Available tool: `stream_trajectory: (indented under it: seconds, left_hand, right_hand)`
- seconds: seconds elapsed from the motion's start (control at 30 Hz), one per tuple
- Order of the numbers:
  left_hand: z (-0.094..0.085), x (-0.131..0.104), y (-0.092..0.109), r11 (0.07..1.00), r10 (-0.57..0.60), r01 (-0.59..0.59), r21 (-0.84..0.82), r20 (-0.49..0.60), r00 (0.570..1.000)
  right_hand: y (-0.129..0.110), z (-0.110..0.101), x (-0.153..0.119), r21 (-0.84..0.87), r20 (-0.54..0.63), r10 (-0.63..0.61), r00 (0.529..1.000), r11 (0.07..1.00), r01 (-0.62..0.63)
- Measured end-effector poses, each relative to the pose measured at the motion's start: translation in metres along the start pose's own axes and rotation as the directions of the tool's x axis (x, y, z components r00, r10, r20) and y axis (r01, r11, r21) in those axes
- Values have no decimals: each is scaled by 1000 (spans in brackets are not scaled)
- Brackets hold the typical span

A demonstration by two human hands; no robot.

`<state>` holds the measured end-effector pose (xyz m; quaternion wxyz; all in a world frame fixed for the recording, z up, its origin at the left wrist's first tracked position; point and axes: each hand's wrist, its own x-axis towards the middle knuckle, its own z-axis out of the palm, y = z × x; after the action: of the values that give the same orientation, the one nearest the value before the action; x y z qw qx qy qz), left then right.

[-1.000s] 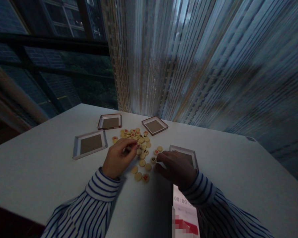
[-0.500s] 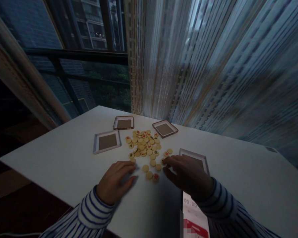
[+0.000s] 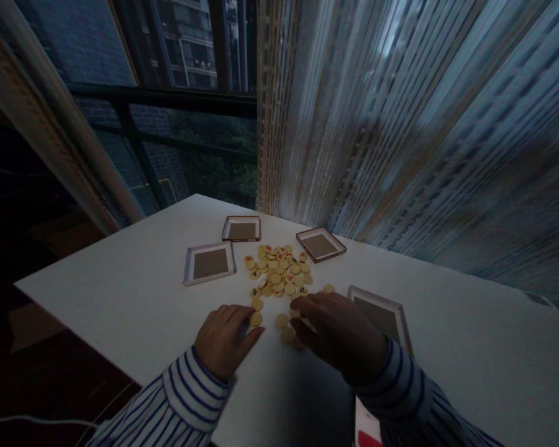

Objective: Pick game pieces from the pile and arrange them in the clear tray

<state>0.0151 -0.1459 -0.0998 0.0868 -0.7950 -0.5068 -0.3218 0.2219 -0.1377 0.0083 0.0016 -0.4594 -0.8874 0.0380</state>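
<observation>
Round, pale wooden Chinese chess pieces (image 3: 276,278) lie heaped mid-table, some face up with red or black characters. At the heap's near left edge is my left hand (image 3: 227,338), thumb apart from its curved fingers. One blank-side piece (image 3: 256,319) is at its fingertips, touching or nearly so. My right hand (image 3: 338,332) reaches over several loose pieces at the near right, with thumb and forefinger apart. It partly covers those pieces. Between both hands lie a loose piece (image 3: 282,321) and another (image 3: 288,334) just nearer me.
Four shallow trays ring the heap: back left (image 3: 241,218), left (image 3: 186,267), back right (image 3: 302,246) and right (image 3: 403,310), the last partly behind my right hand. A phone (image 3: 367,425) lies under my right forearm. String curtains (image 3: 335,124) hang behind the white table (image 3: 121,279).
My right hand has moved left over the loose pieces, covering more of them. A piece now shows at my left fingertips. The whole view has shifted slightly.
</observation>
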Motion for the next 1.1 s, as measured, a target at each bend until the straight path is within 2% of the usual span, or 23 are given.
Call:
stream_trajectory:
  seconds: [0.17, 0.37, 0.6, 1.1]
  left_hand:
    - [3, 1, -1, 1000, -20, 21, -21, 26, 999]
    - [-3, 3, 1, 984, 23, -25, -177, -17, 1000]
    - [-11, 5, 5, 954, 4, -25, -298, -72, 997]
    - [-11, 5, 5, 945, 4, -28, -325, -74, 997]
  right_hand:
    - [5, 7, 2, 22, 8, -11, 1000, 1000, 11]
    - [5, 9, 3, 39, 17, 3, 1000, 999, -4]
    - [8, 11, 3, 25, 22, -7, 1000, 1000, 7]
    - [7, 14, 3, 41, 15, -18, 1000, 999, 18]
